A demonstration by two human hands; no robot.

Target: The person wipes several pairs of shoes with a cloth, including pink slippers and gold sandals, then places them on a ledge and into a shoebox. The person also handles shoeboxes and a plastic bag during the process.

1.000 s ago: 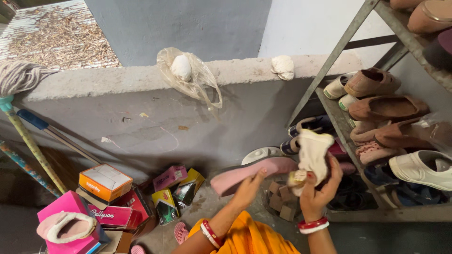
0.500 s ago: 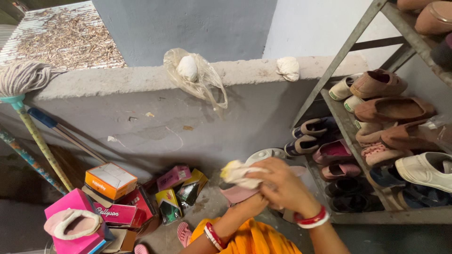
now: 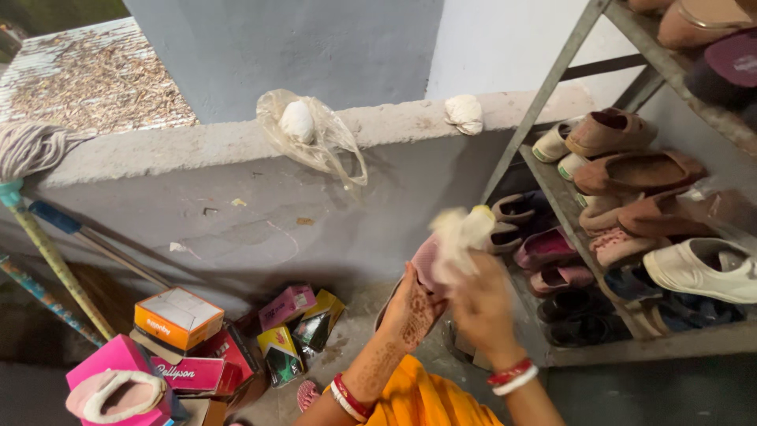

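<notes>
My left hand (image 3: 412, 312), patterned with dark markings on the palm, holds a pink slipper (image 3: 426, 263) upright near the middle of the view. My right hand (image 3: 482, 308) grips a pale cream cloth (image 3: 460, 233) and presses it against the slipper; the cloth is blurred by motion. Both wrists wear red and white bangles. An orange sleeve shows at the bottom edge. Most of the slipper is hidden behind the cloth and hands.
A metal shoe rack (image 3: 552, 181) at right carries several shoes, including a white sneaker (image 3: 702, 272). Coloured boxes (image 3: 177, 315) lie on the floor at left. A low grey wall (image 3: 236, 197) bears a plastic bag (image 3: 311, 134). Mop sticks (image 3: 47, 252) lean at far left.
The slipper has been lifted and turned upright. My right hand with the cloth rose from low over the slipper to its upper part. The view shifted slightly.
</notes>
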